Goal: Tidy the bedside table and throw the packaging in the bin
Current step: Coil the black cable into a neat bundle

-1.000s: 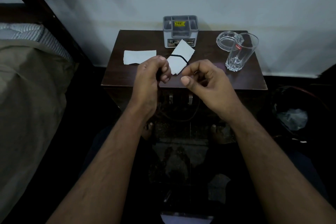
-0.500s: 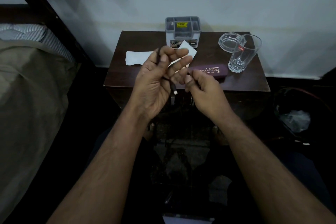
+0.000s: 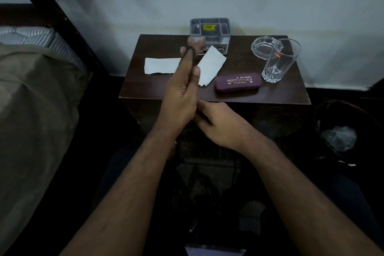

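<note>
A thin black cable (image 3: 190, 53) loops over the raised fingers of my left hand (image 3: 180, 93), which is lifted above the front of the dark wooden bedside table (image 3: 270, 95). My right hand (image 3: 218, 122) is low at the table's front edge, touching the heel of the left hand with fingers curled on the cable's lower part. Two white paper wrappers lie on the table: one flat at the left (image 3: 161, 65), one angled in the middle (image 3: 211, 66). A maroon glasses case (image 3: 238, 84) rests to the right of them.
A grey organiser box (image 3: 211, 27) stands at the table's back. A glass ashtray (image 3: 262, 47) and a tall drinking glass (image 3: 278, 62) stand at the right. A dark bin (image 3: 349, 129) with a plastic bag sits on the floor at right. A bed (image 3: 31, 93) fills the left.
My left hand has risen with fingers straightened, the cable looped over them. My right hand has dropped to the left wrist, uncovering the glasses case.
</note>
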A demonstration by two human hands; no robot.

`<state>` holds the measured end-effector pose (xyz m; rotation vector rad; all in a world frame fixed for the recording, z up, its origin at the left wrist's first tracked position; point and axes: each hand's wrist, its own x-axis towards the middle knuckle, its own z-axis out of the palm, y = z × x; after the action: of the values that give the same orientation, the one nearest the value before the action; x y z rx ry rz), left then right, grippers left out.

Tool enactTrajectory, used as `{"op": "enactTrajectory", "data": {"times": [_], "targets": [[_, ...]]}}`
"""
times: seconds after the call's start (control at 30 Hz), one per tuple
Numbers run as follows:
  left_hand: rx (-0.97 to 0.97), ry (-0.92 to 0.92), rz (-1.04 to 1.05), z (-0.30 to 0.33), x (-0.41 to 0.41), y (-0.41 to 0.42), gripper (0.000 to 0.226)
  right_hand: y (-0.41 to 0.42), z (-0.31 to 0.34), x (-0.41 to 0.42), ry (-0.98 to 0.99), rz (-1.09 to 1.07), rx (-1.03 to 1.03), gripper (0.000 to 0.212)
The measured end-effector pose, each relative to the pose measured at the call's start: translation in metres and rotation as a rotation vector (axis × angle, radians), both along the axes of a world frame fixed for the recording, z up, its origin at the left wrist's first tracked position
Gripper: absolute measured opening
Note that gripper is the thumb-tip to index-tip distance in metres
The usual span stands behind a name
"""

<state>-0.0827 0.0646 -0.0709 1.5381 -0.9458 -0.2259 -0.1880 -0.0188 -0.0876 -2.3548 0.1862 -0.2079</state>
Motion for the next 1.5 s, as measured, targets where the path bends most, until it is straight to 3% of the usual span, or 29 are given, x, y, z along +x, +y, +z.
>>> {"op": "enactTrajectory", "data": {"times": [0.1,0.23,0.33,0.47,0.73,0.87,0.97,1.1,1.23,1.3,1.4,1.5], "targets": [[0.124,-0.049,-0.093,-0.006,0.002,0.0,0.043,0.0,0.007,-0.003,-0.018,-0.041,-0.053,0.021],[0.203,-0.019,-0.093,-0.003,0.006,0.007,0.035,-0.01,0.014,-0.009,-0.138,-0.117,-0.179,0.011],[0.267,-0.012,-0.084,-0.003,0.012,0.012,0.028,-0.02,0.018,-0.012,-0.244,-0.197,-0.194,0.023],[0.245,0.204,-0.226,0.002,0.006,0.009,0.051,-0.028,0.023,-0.015,-0.366,-0.326,-0.19,0.026],[0.282,0.544,-0.519,0.01,-0.006,0.011,0.05,-0.035,0.028,-0.016,-0.464,-0.533,-0.172,0.035],[0.084,0.807,-0.559,0.015,-0.009,0.011,0.052,-0.041,0.022,-0.011,-0.459,-0.528,-0.002,0.029],[-0.099,0.962,-0.549,0.019,-0.004,0.011,0.049,-0.042,0.014,-0.008,-0.32,-0.475,0.107,0.03],[-0.273,1.031,-0.553,0.02,0.001,0.01,0.051,-0.028,0.004,-0.005,-0.078,-0.277,0.029,0.022],[-0.338,0.895,-0.222,0.017,0.008,0.006,0.035,-0.007,0.002,-0.005,0.13,-0.037,-0.151,0.015],[-0.29,0.769,-0.064,0.015,0.012,0.005,0.03,-0.004,0.005,-0.005,0.124,-0.012,-0.195,0.016],[-0.026,0.453,0.083,0.011,0.014,0.008,0.028,-0.004,0.013,-0.007,0.068,0.011,-0.266,0.021],[0.254,0.006,0.152,-0.003,0.02,0.012,0.023,-0.008,0.019,-0.01,-0.054,-0.04,-0.348,0.022]]}}
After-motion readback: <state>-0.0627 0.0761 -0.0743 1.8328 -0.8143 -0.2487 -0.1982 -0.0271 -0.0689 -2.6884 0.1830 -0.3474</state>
